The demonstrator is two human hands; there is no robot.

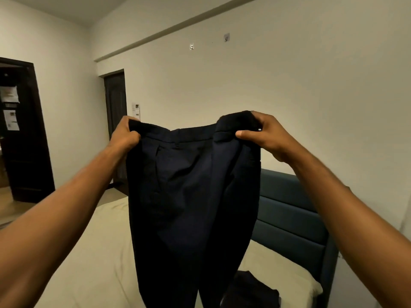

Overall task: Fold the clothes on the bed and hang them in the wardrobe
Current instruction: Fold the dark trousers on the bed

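A pair of dark navy trousers point(191, 196) hangs in the air in front of me, waistband up, legs dropping out of the frame's lower edge. My left hand point(124, 135) grips the left end of the waistband in a fist. My right hand point(264, 135) pinches the right end, thumb in front and fingers behind the cloth. Below lies the bed point(100, 252) with its cream sheet. Another dark garment point(253, 290) lies crumpled on the sheet at lower right, partly hidden by the trousers.
A dark teal padded headboard point(289, 214) stands along the bed's right side against the wall. A dark open doorway point(24, 134) is at far left and a dark closed door point(115, 107) is in the far corner. Two small hooks point(191, 47) sit high on the wall.
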